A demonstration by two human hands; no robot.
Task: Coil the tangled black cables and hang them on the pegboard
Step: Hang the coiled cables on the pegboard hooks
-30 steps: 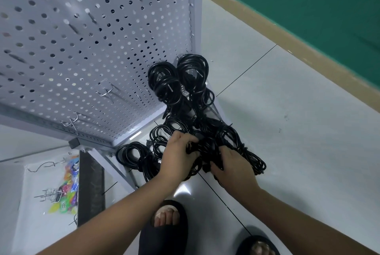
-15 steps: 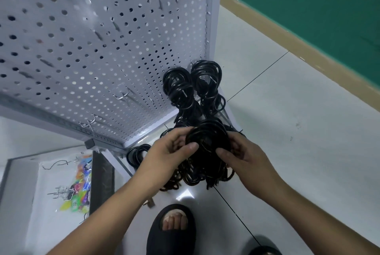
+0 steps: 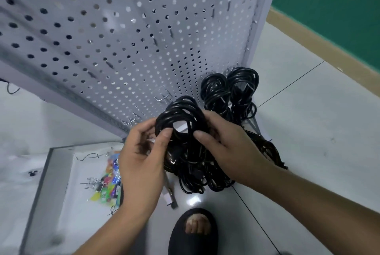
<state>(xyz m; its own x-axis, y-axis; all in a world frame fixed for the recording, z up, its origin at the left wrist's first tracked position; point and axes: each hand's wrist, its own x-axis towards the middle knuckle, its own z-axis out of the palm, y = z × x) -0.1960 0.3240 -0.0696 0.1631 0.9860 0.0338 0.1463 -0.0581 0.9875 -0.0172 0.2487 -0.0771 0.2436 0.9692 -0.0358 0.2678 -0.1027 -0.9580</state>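
Observation:
I hold a coiled black cable upright between both hands, just in front of the lower part of the white pegboard. My left hand pinches its left side and my right hand grips its right side. More black cable hangs in loops below the coil. Two coiled black cables hang on hooks at the pegboard's lower right corner. Bare metal hooks stick out of the board close to the held coil.
A grey tray on the floor at lower left holds spare hooks and colourful packets. My foot in a black slipper stands below the hands. Pale floor tiles stretch to the right, up to a green wall.
Both hands have lifted the coil up from the floor pile toward the pegboard's bare hooks. The view has moved closer to the board.

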